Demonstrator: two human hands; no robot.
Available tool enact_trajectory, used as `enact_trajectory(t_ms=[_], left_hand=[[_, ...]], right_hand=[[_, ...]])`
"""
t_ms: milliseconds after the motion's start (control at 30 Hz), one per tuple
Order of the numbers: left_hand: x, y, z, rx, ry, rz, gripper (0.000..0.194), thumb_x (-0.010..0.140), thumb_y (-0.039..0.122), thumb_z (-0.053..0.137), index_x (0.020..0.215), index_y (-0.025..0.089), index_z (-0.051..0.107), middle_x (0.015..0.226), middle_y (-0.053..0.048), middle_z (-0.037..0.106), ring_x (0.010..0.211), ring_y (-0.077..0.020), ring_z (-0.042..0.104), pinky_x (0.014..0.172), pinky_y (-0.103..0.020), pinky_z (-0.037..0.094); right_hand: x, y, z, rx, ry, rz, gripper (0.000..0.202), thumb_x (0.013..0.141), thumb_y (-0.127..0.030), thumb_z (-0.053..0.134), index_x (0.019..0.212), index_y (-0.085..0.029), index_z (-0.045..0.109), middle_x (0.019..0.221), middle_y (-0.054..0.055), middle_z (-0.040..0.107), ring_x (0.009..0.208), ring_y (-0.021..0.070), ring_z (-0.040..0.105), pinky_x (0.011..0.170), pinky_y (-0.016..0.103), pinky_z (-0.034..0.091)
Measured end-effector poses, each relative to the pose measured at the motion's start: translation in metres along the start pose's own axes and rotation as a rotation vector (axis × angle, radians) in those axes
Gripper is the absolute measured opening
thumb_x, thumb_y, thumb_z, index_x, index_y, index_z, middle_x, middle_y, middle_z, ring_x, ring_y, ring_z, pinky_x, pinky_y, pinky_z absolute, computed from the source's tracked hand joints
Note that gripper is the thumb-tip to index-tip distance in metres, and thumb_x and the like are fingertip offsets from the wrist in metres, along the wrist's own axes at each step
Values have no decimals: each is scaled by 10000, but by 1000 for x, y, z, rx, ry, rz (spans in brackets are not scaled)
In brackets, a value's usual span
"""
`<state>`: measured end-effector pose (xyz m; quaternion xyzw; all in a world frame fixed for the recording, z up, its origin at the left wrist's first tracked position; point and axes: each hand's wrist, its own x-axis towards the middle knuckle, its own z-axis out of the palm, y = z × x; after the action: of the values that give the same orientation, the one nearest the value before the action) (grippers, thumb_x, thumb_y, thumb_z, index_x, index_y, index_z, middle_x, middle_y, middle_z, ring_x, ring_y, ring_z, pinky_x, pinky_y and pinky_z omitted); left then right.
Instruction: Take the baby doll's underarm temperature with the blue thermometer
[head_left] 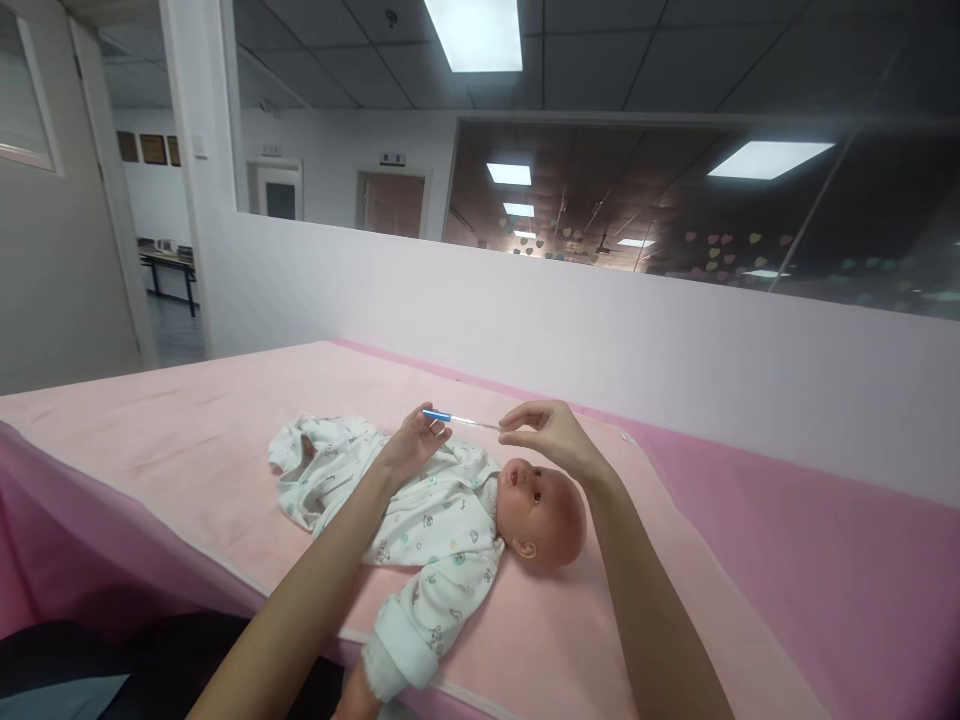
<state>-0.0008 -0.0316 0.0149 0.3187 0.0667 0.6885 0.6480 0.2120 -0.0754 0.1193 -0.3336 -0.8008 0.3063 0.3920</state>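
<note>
A thin glass thermometer [474, 423] with a blue end is held level above a baby doll [546, 512]. My left hand [415, 446] grips the blue end between thumb and fingers. At the clear stem's other tip, the thumb and fingers of my right hand [551, 432] close around it, just above the doll's head. The doll lies on its back in a white printed baby outfit [427, 520], its head to the right and one sleeved arm toward me. My left forearm hides part of the outfit.
A pale pink sheet [225, 480] covers the table, with darker pink cloth [817, 540] along the right. Behind it rises a white half wall [585, 320] with glass above. An open doorway is at the far left.
</note>
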Motion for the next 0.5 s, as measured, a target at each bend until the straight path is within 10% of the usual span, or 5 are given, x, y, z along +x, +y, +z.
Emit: enact_trajectory(t_ms=[233, 500], left_hand=[[5, -4, -3, 79, -72, 12, 410, 574, 275, 778, 957, 211, 647, 680, 27, 612, 578, -64, 509, 690, -250, 438], [-4, -11, 10, 1011, -524, -332, 321, 577, 255, 746, 877, 143, 717, 731, -84, 684, 662, -174, 596, 569, -238, 410]], right_hand=[[-8, -20, 0, -228, 174, -66, 152, 653, -247, 662, 792, -193, 689, 807, 32, 696, 809, 183, 640, 786, 318, 483], [-98, -52, -20, -624, 400, -157, 80, 710, -339, 636, 739, -286, 690, 798, 0, 699, 884, 237, 636, 774, 349, 501]])
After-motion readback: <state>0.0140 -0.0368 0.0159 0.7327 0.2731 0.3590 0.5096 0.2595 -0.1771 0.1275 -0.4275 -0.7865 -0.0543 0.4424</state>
